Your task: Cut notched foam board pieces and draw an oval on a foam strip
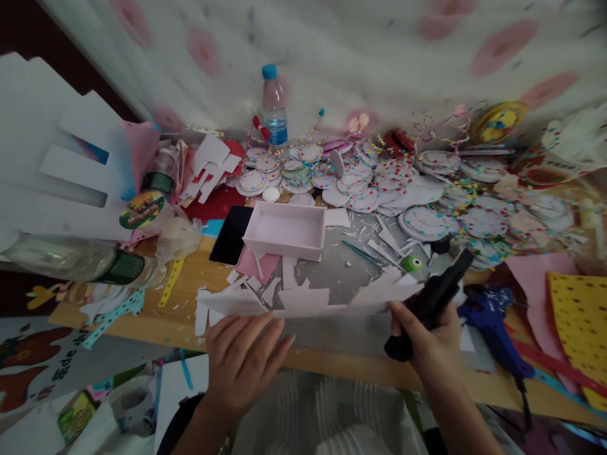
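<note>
A long white piece of cut card (303,300) with tabs along its far side lies along the front of the table. My left hand (246,354) rests at its left part, fingers stretched out, the tips at its near edge. My right hand (429,341) is closed around what looks like a black stapler (439,294), tilted up to the right. The thumb and finger of that hand are also at the card's right end. Beyond the card stands an open white paper box (284,230), with a dark phone (231,235) beside it on the left.
Decorated white paper discs (360,180) are heaped along the back near a water bottle (275,107). Paper scraps and tweezers (363,254) lie right of the box. A blue glue gun (496,328) lies at right, a large bottle (80,259) at left.
</note>
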The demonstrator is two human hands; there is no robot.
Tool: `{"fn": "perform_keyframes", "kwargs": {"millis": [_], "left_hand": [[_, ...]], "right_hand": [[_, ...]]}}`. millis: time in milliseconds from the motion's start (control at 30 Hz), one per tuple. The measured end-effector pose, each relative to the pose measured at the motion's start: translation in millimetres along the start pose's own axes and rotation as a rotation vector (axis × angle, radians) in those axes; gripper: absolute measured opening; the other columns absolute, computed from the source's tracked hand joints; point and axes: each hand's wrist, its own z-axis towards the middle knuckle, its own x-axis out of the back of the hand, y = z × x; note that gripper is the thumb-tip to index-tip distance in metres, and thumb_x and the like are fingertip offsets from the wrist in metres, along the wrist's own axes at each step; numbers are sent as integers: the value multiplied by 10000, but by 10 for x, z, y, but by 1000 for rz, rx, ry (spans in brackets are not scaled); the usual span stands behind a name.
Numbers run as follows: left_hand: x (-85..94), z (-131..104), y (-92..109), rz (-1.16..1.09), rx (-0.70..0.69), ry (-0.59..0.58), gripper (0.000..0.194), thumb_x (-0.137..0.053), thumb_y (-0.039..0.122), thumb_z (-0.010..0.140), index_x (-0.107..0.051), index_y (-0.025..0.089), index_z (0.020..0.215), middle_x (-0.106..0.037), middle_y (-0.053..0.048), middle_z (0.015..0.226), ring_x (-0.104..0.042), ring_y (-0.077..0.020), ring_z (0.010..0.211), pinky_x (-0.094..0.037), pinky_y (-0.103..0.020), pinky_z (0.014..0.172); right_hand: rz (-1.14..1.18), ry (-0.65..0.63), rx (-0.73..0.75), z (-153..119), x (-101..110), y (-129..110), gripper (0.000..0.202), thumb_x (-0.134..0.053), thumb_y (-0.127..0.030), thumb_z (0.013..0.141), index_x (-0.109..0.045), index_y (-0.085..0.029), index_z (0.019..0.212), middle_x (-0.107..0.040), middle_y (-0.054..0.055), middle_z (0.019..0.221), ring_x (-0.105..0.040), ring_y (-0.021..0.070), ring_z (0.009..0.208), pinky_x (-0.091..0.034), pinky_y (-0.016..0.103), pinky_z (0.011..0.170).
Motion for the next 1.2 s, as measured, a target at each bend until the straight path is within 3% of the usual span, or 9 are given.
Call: {"fn": "perform_keyframes", "kwargs": {"millis": [100,200,333,433,500,567,733,933,1200], "left_hand": [[65,257,104,63,69,36,290,-755,222,763,-663,150,1028,-708,-93,925,-596,-223,879,-430,-381,854],[55,501,170,30,123,-113,241,-650,209,858,-657,157,1093,-726,-68,1010,-611,-238,975,-352,-397,879],[30,690,165,-38,137,-147,173,-578,115,892,-687,221,976,-747,25,890,-644,-202,930,-308,-389,828],[65,742,136,-77,158,-137,177,-591,120,881,-693,260,919,-744,60,818,-650,-192,857,-313,-398,810],[101,748,126,-110,172,-148,193,-576,119,886,-691,271,911,-740,66,793,-649,-184,824,-322,-400,804],[135,734,125,-126,171,-165,210,-550,116,896,-689,274,915,-739,65,788,-648,-176,806,-328,-400,804],[205,647,165,-128,123,-235,204,-542,119,898,-687,250,956,-741,66,804,-644,-160,795,-321,-394,863],[239,487,260,-234,125,-261,193,-544,97,888,-694,203,947,-726,40,780,-615,-148,800,-308,-394,938],[268,317,349,-296,145,-286,235,-520,62,861,-683,201,958,-735,22,829,-618,-125,728,-397,-356,907]], "right_hand": [[-48,-15,0,61,22,41,399,-789,-305,665,-495,-230,925,-535,-96,581,-457,65,364,-376,191,369],[-145,-18,-2,117,36,65,400,-791,-331,646,-502,-222,901,-548,-73,625,-456,67,385,-391,202,378],[-251,48,8,92,84,22,423,-769,-381,668,-522,-230,977,-560,-42,713,-475,82,451,-423,206,402],[-221,29,30,-40,203,-40,378,-687,-401,757,-507,-243,1049,-591,6,931,-479,71,500,-437,204,432],[-230,-63,35,-170,328,-52,348,-639,-394,797,-500,-249,1080,-584,20,983,-509,86,553,-453,206,461],[-391,-155,44,-317,474,-17,324,-595,-373,835,-514,-235,1116,-589,18,863,-545,119,590,-482,218,496],[-788,-368,266,-677,774,172,374,-528,-297,873,-462,-251,1238,-700,94,987,-706,238,826,-592,308,657],[-897,-659,532,-834,739,227,601,-500,-159,853,-349,-349,1403,-737,22,1055,-738,215,827,-607,267,715],[-929,-605,270,-892,493,474,437,-413,-249,937,-351,-177,1364,-726,137,1060,-725,246,896,-597,303,698]]}}
